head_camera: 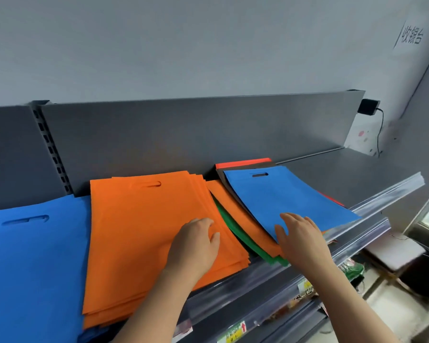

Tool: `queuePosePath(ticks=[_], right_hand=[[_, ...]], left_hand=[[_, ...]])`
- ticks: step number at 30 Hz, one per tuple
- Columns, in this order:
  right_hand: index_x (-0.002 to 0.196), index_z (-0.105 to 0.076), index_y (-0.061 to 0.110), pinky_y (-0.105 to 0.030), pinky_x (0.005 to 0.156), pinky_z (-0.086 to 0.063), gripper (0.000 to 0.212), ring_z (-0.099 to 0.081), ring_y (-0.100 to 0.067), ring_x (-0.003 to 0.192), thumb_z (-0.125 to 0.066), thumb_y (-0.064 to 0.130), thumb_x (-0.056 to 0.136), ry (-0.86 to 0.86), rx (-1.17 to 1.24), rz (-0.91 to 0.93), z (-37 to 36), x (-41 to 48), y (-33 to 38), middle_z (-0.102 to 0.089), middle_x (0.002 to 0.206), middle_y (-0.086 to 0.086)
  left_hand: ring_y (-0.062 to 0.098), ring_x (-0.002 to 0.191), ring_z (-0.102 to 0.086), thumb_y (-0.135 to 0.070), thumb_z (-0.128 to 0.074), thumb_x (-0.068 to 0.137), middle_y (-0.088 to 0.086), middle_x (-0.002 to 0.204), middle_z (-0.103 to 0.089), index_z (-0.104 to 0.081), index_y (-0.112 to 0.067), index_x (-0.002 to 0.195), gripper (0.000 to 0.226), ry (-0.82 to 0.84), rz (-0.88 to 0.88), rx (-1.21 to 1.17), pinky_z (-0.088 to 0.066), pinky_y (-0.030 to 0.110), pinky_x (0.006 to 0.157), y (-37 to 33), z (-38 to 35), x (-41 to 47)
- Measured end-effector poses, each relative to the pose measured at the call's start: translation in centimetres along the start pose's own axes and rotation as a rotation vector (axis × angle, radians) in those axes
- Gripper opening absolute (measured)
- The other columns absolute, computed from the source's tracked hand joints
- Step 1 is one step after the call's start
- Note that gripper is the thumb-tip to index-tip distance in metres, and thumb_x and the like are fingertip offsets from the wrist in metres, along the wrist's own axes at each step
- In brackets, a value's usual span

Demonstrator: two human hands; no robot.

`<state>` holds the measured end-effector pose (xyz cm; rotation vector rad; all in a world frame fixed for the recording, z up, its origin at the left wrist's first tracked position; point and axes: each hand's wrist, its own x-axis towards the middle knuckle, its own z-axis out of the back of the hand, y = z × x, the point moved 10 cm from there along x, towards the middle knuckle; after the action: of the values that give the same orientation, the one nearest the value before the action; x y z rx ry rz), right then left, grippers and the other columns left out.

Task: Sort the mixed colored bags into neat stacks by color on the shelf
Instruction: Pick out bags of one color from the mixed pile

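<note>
A stack of orange bags [144, 231] lies on the dark grey shelf [344, 174], left of centre. My left hand [196, 243] rests on its right edge, fingers loosely bent. To the right sits a mixed pile: a blue bag [282, 194] on top, then an orange bag [235, 209], a green bag [233, 231], and grey and red bags [243, 163] at the back. My right hand [300, 236] lies on the blue bag's near corner with fingers spread. A blue stack [32, 256] fills the far left.
The shelf has an upright dark back panel [183, 132] and a clear price rail [382, 194] along its front edge. Lower shelves with packaged goods [305, 293] sit below. A black adapter with cable [368, 106] hangs on the wall at right. A stool [391, 253] stands lower right.
</note>
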<state>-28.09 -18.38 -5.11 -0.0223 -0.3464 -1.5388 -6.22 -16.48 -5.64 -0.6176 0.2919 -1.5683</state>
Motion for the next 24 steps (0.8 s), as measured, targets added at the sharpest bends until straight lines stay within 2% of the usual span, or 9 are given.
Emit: queuePosePath(ticks=[5,10,12,14,15,18,20,22,24], right_hand=[[0.112,-0.057,0.008,-0.029,0.095,-0.034,0.032,-0.053,-0.025,0.106,-0.036,0.03,0.1,0.058,-0.032,-0.062,-1.2,3.0,-5.1,-0.06,0.113,-0.004],[0.09,-0.052,0.011,-0.028,0.083,-0.035,0.031,-0.052,-0.021,0.092,-0.034,0.035,0.099,0.163,-0.039,-0.033,-3.5,6.2,-8.9,-0.054,0.094,-0.001],[0.086,-0.053,0.012,-0.028,0.077,-0.036,0.033,-0.052,-0.02,0.086,-0.035,0.036,0.098,0.166,-0.02,0.021,-4.2,7.0,-9.2,-0.054,0.09,0.0],[0.082,-0.052,0.013,-0.027,0.073,-0.034,0.031,-0.051,-0.02,0.082,-0.036,0.035,0.097,0.135,0.019,0.093,-4.5,7.0,-8.7,-0.054,0.086,0.001],[0.08,-0.051,0.013,-0.028,0.07,-0.034,0.03,-0.051,-0.02,0.082,-0.036,0.033,0.097,0.117,0.054,0.136,-4.5,6.9,-8.3,-0.055,0.085,0.002],[0.09,-0.059,0.012,-0.031,0.072,-0.043,0.026,-0.056,-0.019,0.089,-0.038,0.027,0.097,0.103,0.147,0.26,-4.1,6.3,-6.8,-0.061,0.093,0.002],[0.097,-0.061,0.01,-0.035,0.079,-0.047,0.025,-0.057,-0.021,0.094,-0.041,0.025,0.096,0.115,0.206,0.284,-3.7,6.5,-7.0,-0.063,0.098,-0.001],[0.097,-0.06,0.008,-0.038,0.082,-0.047,0.026,-0.057,-0.025,0.095,-0.044,0.029,0.095,0.074,0.201,0.203,-3.1,7.4,-9.0,-0.061,0.097,-0.005],[0.084,-0.05,0.013,-0.036,0.085,-0.043,0.029,-0.054,-0.025,0.088,-0.042,0.039,0.094,0.053,0.078,0.074,-2.8,8.4,-11.9,-0.052,0.084,-0.001]], left_hand=[[0.014,0.107,-0.059,-0.026,-0.05,0.097,0.001,0.128,-0.058,-0.05,-0.015,0.135,0.04,0.075,0.032,-0.088,-0.051,0.03,0.089,-2.8,-3.4,2.9],[0.013,0.102,-0.059,-0.021,-0.049,0.097,0.0,0.118,-0.061,-0.05,-0.013,0.134,0.038,0.088,0.121,-0.157,-0.047,0.02,0.08,-4.8,-6.2,5.3],[0.014,0.089,-0.058,-0.022,-0.051,0.097,-0.001,0.1,-0.062,-0.055,-0.016,0.12,0.024,0.111,0.182,-0.161,-0.046,0.021,0.076,-4.9,-7.5,5.9],[0.014,0.071,-0.048,-0.025,-0.054,0.096,-0.003,0.078,-0.049,-0.054,-0.012,0.109,0.019,0.101,0.23,-0.157,-0.045,0.023,0.068,-4.9,-8.2,6.2],[0.015,0.072,-0.048,-0.027,-0.055,0.095,-0.001,0.081,-0.05,-0.053,-0.006,0.119,0.032,0.089,0.245,-0.157,-0.042,0.022,0.066,-5.0,-8.4,6.4],[0.017,0.098,-0.055,-0.025,-0.061,0.093,0.002,0.119,-0.054,-0.025,-0.006,0.147,0.068,0.055,0.319,-0.227,-0.041,0.018,0.071,-4.9,-8.7,6.5],[0.009,0.079,-0.052,-0.014,-0.062,0.09,-0.004,0.106,-0.055,-0.014,-0.012,0.15,0.077,-0.018,0.331,-0.287,-0.039,0.016,0.058,-4.7,-8.5,6.6],[0.013,0.078,-0.057,-0.004,-0.061,0.087,0.001,0.106,-0.059,-0.024,-0.012,0.141,0.066,-0.099,0.364,-0.347,-0.041,0.022,0.054,-3.9,-8.2,6.9],[0.018,0.076,-0.06,-0.004,-0.061,0.086,0.005,0.103,-0.061,-0.038,-0.012,0.117,0.039,-0.13,0.413,-0.38,-0.039,0.024,0.048,-3.1,-8.3,6.9]])
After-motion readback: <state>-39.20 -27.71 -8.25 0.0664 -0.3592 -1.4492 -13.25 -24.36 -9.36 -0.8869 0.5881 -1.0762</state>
